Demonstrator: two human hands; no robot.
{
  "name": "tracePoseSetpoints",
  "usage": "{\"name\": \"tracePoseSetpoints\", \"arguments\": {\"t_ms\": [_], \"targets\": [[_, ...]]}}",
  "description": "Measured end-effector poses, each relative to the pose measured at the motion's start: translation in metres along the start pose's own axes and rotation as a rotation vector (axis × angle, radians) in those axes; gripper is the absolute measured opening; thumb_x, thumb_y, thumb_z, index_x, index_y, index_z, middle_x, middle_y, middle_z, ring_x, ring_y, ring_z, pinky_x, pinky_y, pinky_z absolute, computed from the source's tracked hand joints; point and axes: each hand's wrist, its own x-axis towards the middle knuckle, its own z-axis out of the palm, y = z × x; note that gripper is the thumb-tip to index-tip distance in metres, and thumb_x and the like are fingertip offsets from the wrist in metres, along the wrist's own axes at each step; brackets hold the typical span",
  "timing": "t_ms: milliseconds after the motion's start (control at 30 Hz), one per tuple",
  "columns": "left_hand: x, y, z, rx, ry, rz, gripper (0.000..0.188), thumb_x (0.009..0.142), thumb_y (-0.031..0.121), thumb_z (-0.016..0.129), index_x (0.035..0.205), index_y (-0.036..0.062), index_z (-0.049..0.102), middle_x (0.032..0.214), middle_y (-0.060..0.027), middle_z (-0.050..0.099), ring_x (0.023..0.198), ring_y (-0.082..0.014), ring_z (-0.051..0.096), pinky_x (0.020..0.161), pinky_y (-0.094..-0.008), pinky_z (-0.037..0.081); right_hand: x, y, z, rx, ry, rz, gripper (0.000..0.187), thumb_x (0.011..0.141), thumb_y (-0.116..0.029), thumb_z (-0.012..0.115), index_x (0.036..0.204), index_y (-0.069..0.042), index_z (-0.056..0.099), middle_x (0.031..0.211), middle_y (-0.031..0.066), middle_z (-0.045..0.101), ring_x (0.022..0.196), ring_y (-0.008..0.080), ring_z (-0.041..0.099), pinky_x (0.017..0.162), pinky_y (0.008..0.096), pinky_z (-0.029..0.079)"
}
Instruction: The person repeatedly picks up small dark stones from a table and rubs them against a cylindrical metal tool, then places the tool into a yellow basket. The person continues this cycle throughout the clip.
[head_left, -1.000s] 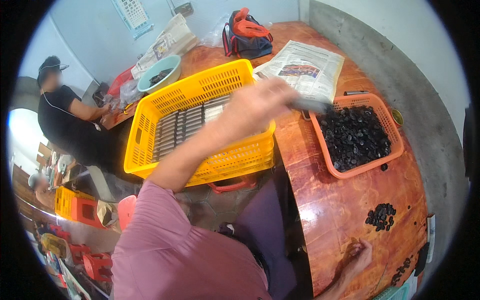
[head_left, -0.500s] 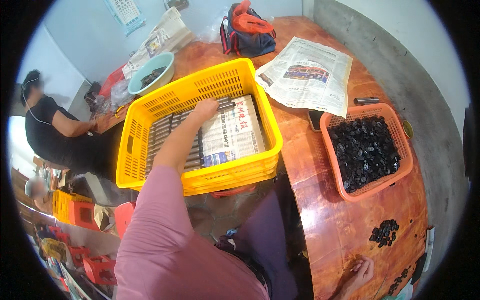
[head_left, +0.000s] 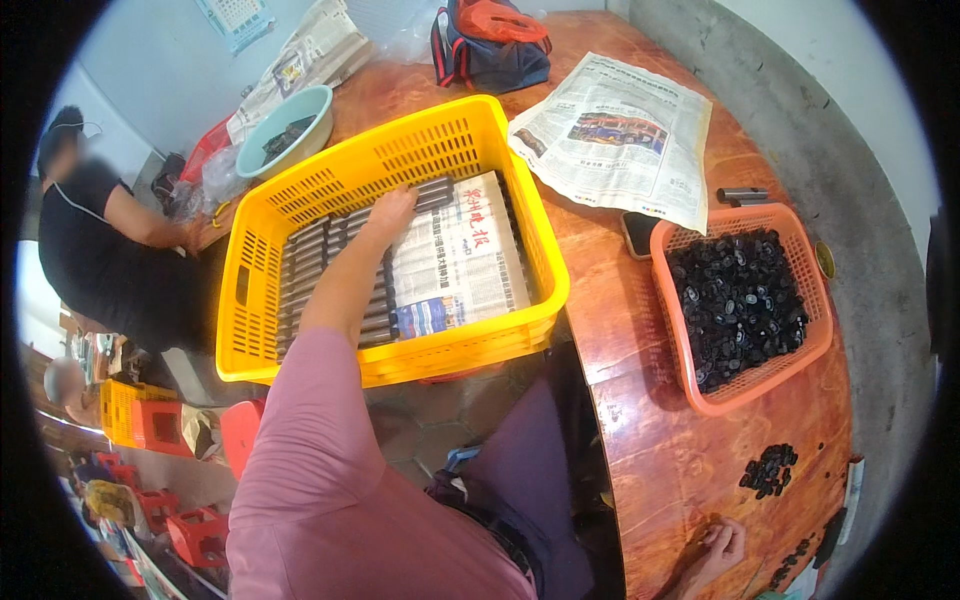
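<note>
Set the dark tubes [head_left: 435,192] down level in the yellow crate [head_left: 540,312], each snug against its neighbour and in line with the neat rows in the crate's left part; by judgement, best lowered lightly from the fingertips rather than dropped, so as not to ruffle the newspaper [head_left: 455,250] lying flat in the crate's right part. Better to square up the ends before letting go, and to mind the crate's far wall, close enough to catch a knuckle or an end. Find the nearest tubes inside the crate, by its far wall, under and just right of the left hand [head_left: 394,208], along the newspaper's far edge. See the left hand reaching in over the crate's near wall, fingers bent down at those tubes; cannot tell whether clamped on them or merely resting. Note the right hand [head_left: 722,543] well apart from the left, out to the crate's right and nearer the body, over the wooden table [head_left: 640,400], fingers loosely curled; cannot tell whether pinching anything small. Notice, also right of the crate, a small pile of black pieces [head_left: 770,470] and an orange basket [head_left: 680,330] full of similar ones.
</note>
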Motion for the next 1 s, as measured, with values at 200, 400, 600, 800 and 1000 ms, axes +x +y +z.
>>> {"name": "tracePoseSetpoints", "arguments": {"t_ms": [200, 400, 600, 800, 1000], "targets": [[-0.004, 0.018, 0.004, -0.047, -0.039, -0.049, 0.068, 0.097, 0.032, 0.066, 0.152, 0.0023, 0.042, 0.15, -0.0228, 0.044, 0.142, -0.0403, 0.042, 0.114, -0.0522, 0.04, 0.0, -0.004, -0.001, -0.045, -0.009, -0.114, 0.019, 0.101, -0.015, 0.065, 0.092, 0.001, 0.07, 0.074, 0.0046, 0.062, 0.066, 0.0156, 0.055, 0.06, 0.0309, 0.047], [0.005, 0.045, 0.009, -0.112, -0.245, -0.177, 0.092, 0.104, 0.066, 0.04, 0.166, 0.0031, 0.015, 0.173, -0.0223, 0.01, 0.161, -0.0395, 0.007, 0.127, -0.0583, 0.013, 0.001, 0.012, -0.006, 0.024, -0.039, -0.037, 0.023, 0.107, -0.021, 0.059, 0.099, 0.0, 0.066, 0.075, 0.0028, 0.055, 0.065, 0.0099, 0.047, 0.06, 0.0276, 0.037], [-0.002, 0.041, 0.02, -0.129, -0.28, -0.222, 0.096, 0.103, 0.071, 0.036, 0.167, 0.005, 0.008, 0.175, -0.0203, 0.004, 0.162, -0.0371, 0.002, 0.128, -0.0584, 0.01, -0.002, 0.005, -0.004, -0.045, -0.008, -0.014, 0.022, 0.106, -0.021, 0.061, 0.1, 0.0, 0.066, 0.077, 0.0026, 0.056, 0.067, 0.0097, 0.047, 0.061, 0.027, 0.038], [0.009, 0.041, 0.021, -0.143, -0.304, -0.225, 0.1, 0.101, 0.07, 0.043, 0.167, 0.0034, 0.009, 0.175, -0.02, 0.002, 0.162, -0.0362, 0.002, 0.128, -0.0608, 0.007, -0.014, 0.002, -0.001, 0.107, -0.01, 0.019, 0.018, 0.102, -0.015, 0.064, 0.1, 0.002, 0.068, 0.082, 0.0031, 0.06, 0.072, 0.0112, 0.052, 0.065, 0.027, 0.043], [0.028, 0.021, 0.026, -0.188, -0.244, -0.177, 0.092, 0.099, 0.053, 0.059, 0.161, -0.0069, 0.027, 0.169, -0.0275, 0.026, 0.157, -0.0401, 0.026, 0.129, -0.049, 0.018, -0.011, -0.052, 0.017, -0.116, 0.021, 0.092, 0.011, 0.091, -0.008, 0.07, 0.093, 0.002, 0.076, 0.089, 0.0094, 0.074, 0.082, 0.0167, 0.069, 0.077, 0.031, 0.055]]}}
